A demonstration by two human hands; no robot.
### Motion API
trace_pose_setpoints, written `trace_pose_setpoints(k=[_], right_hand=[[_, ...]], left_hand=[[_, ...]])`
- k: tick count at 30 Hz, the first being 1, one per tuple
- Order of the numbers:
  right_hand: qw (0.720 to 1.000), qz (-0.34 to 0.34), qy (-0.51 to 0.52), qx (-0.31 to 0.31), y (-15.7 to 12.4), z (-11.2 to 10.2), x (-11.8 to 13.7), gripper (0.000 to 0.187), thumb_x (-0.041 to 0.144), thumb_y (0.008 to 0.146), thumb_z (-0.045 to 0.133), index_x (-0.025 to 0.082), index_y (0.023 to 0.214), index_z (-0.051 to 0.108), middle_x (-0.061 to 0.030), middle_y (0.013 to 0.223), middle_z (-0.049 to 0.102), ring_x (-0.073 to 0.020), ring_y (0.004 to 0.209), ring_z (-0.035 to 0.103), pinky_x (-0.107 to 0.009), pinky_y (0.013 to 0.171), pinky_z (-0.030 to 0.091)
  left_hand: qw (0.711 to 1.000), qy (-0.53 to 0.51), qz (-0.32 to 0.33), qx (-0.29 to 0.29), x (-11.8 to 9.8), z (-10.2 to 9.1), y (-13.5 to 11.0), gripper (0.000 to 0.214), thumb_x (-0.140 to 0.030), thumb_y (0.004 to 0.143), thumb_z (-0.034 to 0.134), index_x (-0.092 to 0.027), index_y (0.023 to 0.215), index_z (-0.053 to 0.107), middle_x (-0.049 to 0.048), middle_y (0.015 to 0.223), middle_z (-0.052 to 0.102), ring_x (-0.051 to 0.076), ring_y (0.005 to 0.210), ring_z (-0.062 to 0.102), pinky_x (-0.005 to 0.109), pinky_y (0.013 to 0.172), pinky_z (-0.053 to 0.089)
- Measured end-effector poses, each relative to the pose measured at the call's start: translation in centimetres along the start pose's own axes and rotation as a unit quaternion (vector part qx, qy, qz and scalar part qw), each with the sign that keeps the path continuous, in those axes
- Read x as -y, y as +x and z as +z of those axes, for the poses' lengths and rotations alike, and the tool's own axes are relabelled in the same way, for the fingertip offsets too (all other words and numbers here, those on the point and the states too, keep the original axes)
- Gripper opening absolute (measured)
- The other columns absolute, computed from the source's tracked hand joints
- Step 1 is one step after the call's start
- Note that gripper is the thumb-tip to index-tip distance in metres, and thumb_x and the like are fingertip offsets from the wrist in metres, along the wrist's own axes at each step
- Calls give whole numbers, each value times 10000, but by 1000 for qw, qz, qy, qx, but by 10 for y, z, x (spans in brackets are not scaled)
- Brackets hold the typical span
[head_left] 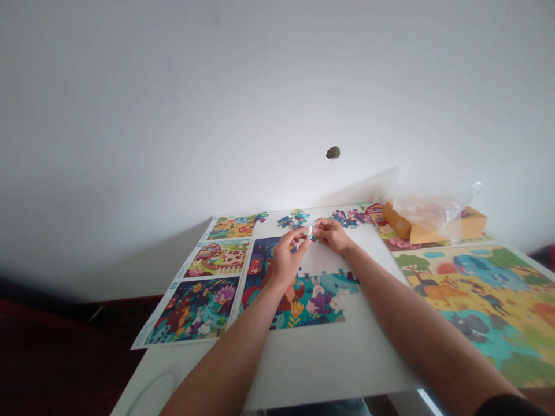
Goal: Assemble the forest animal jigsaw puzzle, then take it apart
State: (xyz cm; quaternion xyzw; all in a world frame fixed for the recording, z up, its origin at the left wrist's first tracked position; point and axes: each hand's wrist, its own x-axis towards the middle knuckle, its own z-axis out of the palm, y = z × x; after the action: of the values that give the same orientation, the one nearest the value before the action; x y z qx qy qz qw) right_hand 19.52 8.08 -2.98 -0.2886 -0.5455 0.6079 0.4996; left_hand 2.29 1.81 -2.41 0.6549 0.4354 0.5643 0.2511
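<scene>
Jigsaw piece (309,231) pinched between both hands (286,260) (332,236)

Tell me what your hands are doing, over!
Left hand and right hand pinching a pale jigsaw piece. Part-built jigsaw puzzle just below them. Loose jigsaw pieces just beyond the hands.

Your left forearm (225,361) reaching in from 7 o'clock, your right forearm (411,312) from 4 o'clock, both bare, your left hand (286,260) and right hand (332,236) meeting toward 12 o'clock, fingertips (299,234) pinched together, knuckles up
</scene>
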Motion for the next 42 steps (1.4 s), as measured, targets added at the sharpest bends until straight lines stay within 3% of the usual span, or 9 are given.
trace_pose_setpoints(k=[14, 21, 32, 42], right_hand=[[1000, 1, -15, -1, -2, 3, 5, 341, 414, 611, 836, 158, 708, 632, 17, 598, 575, -60, 451, 363, -224, 440, 210], [1000, -4, -2, 0, -1, -1, -1, 290, 380, 633, 829, 166, 726, 656, 24, 581, 565, -60, 439, 353, -229, 439, 191], [1000, -7, -7, 2, -1, 0, -1, 256, 319, 639, 796, 170, 833, 722, -45, 733, 697, -78, 477, 408, -233, 459, 245], [1000, 1, 4, -10, -3, 3, 5, 319, 385, 592, 847, 162, 709, 652, 1, 615, 609, -58, 445, 355, -227, 437, 203]], left_hand=[[999, 34, 26, 21, -9, -2, 0, 278, -272, 821, 699, -240, 1097, 707, 37, 959, 735, 170, 851, 651, 296, 770, 494], [998, 32, 54, 22, -14, -4, 1, 194, -275, 827, 693, -245, 1012, 743, 41, 970, 733, 178, 876, 656, 293, 760, 504], [996, 35, 75, 25, -8, -2, 0, 120, -276, 804, 720, -242, 910, 764, 56, 973, 724, 196, 932, 674, 351, 834, 552], [998, 37, 48, 13, -12, -3, -1, 136, -287, 829, 681, -217, 929, 740, 54, 964, 732, 194, 916, 669, 309, 776, 521]])
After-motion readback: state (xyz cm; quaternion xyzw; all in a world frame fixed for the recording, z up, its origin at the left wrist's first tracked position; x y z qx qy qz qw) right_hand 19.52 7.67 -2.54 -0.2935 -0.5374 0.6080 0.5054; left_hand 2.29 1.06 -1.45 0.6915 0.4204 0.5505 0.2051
